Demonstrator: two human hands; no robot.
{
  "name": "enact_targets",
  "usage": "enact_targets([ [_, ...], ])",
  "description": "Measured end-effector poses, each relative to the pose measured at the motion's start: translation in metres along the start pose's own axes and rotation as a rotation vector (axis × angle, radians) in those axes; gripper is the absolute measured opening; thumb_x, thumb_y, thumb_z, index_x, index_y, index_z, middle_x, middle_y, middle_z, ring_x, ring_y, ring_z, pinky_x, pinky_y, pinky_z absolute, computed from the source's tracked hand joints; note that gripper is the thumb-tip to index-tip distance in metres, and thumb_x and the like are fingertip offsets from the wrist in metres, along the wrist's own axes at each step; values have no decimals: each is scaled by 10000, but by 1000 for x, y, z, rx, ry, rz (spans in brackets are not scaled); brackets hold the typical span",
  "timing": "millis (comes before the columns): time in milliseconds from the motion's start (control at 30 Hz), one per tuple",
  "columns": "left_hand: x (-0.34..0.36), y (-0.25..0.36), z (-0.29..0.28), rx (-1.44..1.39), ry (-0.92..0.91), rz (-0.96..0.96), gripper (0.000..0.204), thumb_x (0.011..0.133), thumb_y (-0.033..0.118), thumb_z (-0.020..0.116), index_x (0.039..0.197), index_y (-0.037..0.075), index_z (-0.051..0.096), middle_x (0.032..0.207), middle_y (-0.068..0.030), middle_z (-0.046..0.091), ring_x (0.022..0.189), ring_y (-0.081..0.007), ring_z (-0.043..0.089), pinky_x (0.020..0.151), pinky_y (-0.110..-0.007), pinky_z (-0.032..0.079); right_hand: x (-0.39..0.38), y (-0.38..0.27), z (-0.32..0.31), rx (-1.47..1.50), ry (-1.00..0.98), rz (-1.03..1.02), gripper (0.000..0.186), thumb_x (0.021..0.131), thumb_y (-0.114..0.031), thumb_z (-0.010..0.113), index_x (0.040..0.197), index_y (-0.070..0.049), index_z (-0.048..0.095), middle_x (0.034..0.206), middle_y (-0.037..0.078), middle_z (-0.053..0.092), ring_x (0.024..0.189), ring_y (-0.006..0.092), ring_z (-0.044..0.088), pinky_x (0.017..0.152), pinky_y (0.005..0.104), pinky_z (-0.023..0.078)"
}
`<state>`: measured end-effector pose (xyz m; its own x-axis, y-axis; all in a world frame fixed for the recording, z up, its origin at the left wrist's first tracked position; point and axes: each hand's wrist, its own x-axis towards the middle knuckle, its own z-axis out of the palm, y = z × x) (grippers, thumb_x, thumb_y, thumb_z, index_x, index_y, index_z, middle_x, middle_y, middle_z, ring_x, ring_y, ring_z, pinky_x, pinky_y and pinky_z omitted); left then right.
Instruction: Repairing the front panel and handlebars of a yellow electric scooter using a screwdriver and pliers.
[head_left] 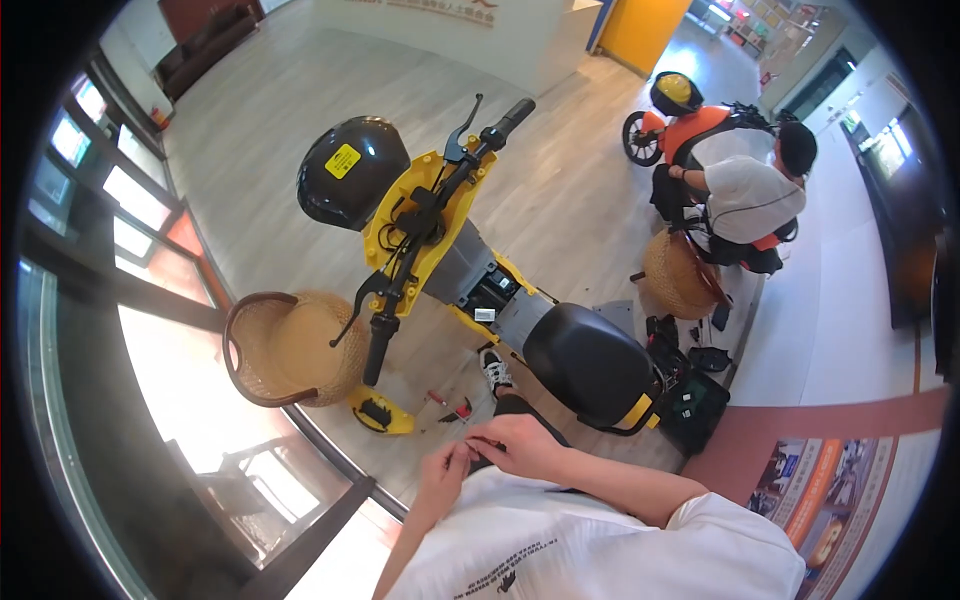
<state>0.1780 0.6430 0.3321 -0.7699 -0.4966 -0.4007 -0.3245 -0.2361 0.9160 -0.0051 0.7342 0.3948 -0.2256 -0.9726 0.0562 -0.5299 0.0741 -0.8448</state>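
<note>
My left hand (445, 472) and my right hand (514, 446) meet in front of my white shirt, fingertips pinched together. Anything between them is too small or hidden to make out. Just ahead stands a yellow electric scooter (405, 270), its front cover off and cables bare around the black handlebar (430, 215). An uncovered bay (490, 290) in its footboard shows dark parts and a white label. Behind that sits the black seat (585, 362). A dark glossy, helmet-like shell (375, 160) with a yellow sticker is at the scooter's front. Neither hand touches the scooter.
A yellow cover piece (395, 417) and a red-handled tool (459, 409) lie on the floor near my foot. Wicker chairs (310, 345) stand left and right. At right, a person (750, 195) sits beside an orange scooter (700, 125). Dark cases and parts (695, 410) crowd the scooter's rear.
</note>
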Motion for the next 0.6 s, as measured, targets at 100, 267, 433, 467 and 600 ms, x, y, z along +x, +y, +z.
enact_targets([
  [100, 49, 43, 17, -300, 51, -54, 333, 1077, 285, 473, 921, 30, 620, 660, 18, 493, 600, -80, 459, 559, -258, 358, 24, 15, -40, 154, 97, 109, 184, 919, -99, 688, 1087, -31, 657, 906, 94, 711, 804, 196, 704, 730, 324, 557],
  [267, 120, 114, 46, -908, 145, 115, 359, 1078, 366, 437, 916, 66, 550, 947, -48, 534, 830, -139, 499, 767, -299, 441, 59, 52, -75, 443, -58, 238, 313, 926, -91, 692, 1192, -5, 553, 1043, 145, 664, 889, 200, 692, 772, 301, 556],
  [433, 164, 152, 50, -1013, 100, 105, 369, 1074, 388, 419, 915, 71, 522, 1192, -87, 536, 1031, -185, 527, 996, -373, 430, 110, 61, -91, 489, 77, 266, 311, 880, -75, 728, 1150, 7, 597, 1108, 139, 638, 933, 242, 685, 791, 336, 562],
  [467, 171, 155, 49, -1023, 93, 122, 375, 1075, 389, 414, 908, 70, 516, 1241, -97, 538, 1095, -197, 533, 1059, -392, 407, 119, 64, -93, 490, 65, 278, 311, 880, -75, 728, 1150, 7, 597, 1108, 139, 638, 933, 242, 685, 791, 336, 562],
  [600, 188, 167, 38, -971, 111, 109, 339, 1074, 393, 430, 893, 112, 481, 1308, -86, 524, 1208, -217, 512, 1033, -369, 397, 148, 70, -102, 215, 187, 32, 151, 821, -25, 742, 959, -9, 684, 1051, 118, 665, 901, 269, 692, 761, 336, 567],
])
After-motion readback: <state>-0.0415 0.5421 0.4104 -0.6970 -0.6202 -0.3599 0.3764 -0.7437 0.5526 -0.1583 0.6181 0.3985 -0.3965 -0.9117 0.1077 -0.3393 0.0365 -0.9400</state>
